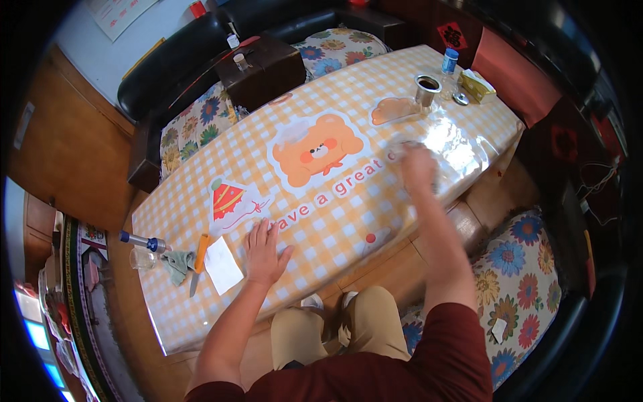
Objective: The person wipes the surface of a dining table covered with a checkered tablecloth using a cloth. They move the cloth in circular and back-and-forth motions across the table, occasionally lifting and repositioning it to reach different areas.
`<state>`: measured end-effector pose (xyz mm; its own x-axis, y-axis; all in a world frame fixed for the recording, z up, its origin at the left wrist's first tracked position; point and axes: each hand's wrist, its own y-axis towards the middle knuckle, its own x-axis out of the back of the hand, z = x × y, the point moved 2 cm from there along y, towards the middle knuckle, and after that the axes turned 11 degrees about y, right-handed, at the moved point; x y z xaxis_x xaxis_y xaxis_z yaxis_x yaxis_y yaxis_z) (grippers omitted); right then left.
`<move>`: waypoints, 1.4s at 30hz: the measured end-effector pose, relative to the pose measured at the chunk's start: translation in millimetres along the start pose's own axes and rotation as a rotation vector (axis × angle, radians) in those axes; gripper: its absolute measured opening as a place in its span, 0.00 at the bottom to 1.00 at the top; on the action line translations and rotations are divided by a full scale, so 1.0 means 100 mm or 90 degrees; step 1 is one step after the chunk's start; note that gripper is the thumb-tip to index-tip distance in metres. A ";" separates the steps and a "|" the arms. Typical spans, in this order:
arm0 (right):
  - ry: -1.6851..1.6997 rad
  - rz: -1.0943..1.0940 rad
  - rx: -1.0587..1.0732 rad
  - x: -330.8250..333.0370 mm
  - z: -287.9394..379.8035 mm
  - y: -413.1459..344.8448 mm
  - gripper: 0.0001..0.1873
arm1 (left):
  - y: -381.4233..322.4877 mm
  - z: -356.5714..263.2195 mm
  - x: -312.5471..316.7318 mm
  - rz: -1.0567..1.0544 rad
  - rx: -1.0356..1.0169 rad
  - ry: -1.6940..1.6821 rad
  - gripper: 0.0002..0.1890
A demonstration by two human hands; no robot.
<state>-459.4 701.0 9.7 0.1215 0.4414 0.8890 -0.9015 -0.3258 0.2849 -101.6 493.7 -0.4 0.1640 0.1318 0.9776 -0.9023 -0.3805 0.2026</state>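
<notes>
My left hand (pixel 264 254) rests palm down on the checked plastic tablecloth (pixel 321 221), its fingers spread over the printed lettering. Farther right, motion blurs my right hand (pixel 420 168) low over the cloth, beside a glare patch. Something pale or clear shows at its fingers, too blurred to name, and I cannot tell whether the hand grips it. Left of my left hand lies a white sheet of paper (pixel 223 265). Beside it are an orange-handled knife (pixel 202 254) and a crumpled grey-green cloth (pixel 179 265).
A clear glass (pixel 142 259) and a blue-ended tube (pixel 144 241) are at the table's left end. Toward the far right stand a metal canister (pixel 427 91), a blue-capped bottle (pixel 450 63), a round lid (pixel 459 98) and a tissue pack (pixel 477 86). Flowered seats (pixel 522 271) flank the table.
</notes>
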 end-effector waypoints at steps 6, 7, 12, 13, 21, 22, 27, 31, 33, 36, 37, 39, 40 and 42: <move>0.168 0.248 0.494 -0.46 2.07 -0.88 0.14 | -0.02 0.11 -0.05 0.013 0.011 0.000 0.34; 0.168 0.251 0.480 -0.44 2.06 -0.83 0.14 | -0.02 0.12 -0.07 0.009 0.008 -0.004 0.34; 0.191 0.127 0.224 -0.58 1.04 0.29 0.15 | -0.03 0.11 0.01 0.002 0.007 -0.013 0.36; 0.149 0.153 0.127 -0.46 0.82 0.56 0.15 | -0.04 0.10 0.03 0.001 0.009 -0.013 0.36; 0.143 0.056 0.180 -0.88 1.53 0.34 0.10 | 0.01 0.06 0.00 0.002 -0.006 -0.006 0.36; 0.194 0.210 0.248 -0.85 1.99 0.04 0.11 | -0.05 0.10 -0.02 0.008 0.002 0.003 0.36; 0.221 0.329 0.475 -0.56 2.50 -0.82 0.11 | 0.00 0.12 -0.03 0.001 0.001 -0.015 0.36; 0.344 0.289 0.101 -0.63 1.30 0.09 0.14 | -0.05 0.13 0.00 -0.016 0.001 -0.007 0.35; 0.019 0.162 0.089 -0.36 0.40 0.58 0.16 | -0.03 0.09 0.00 -0.012 0.000 -0.012 0.35; 0.007 0.006 -0.120 0.06 -0.31 0.74 0.16 | -0.01 0.07 -0.01 -0.011 0.000 -0.014 0.35; 0.007 0.002 -0.063 0.04 -0.28 0.70 0.16 | -0.02 0.06 -0.01 -0.009 0.000 -0.014 0.35; 0.007 -0.009 0.047 -0.18 -0.06 0.53 0.16 | 0.00 0.04 -0.03 -0.009 -0.005 -0.011 0.35; 0.030 0.029 0.084 -0.38 0.11 0.41 0.15 | 0.03 0.03 -0.04 -0.010 -0.012 -0.008 0.35; 0.046 0.167 0.202 -0.47 0.93 -0.19 0.14 | -0.02 0.11 -0.06 -0.019 -0.012 0.004 0.35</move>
<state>-409.6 608.7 -4.2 -0.1348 0.3632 0.9219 -0.7237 -0.6716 0.1587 -96.6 483.2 -5.9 0.1880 0.1488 0.9708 -0.9044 -0.3594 0.2302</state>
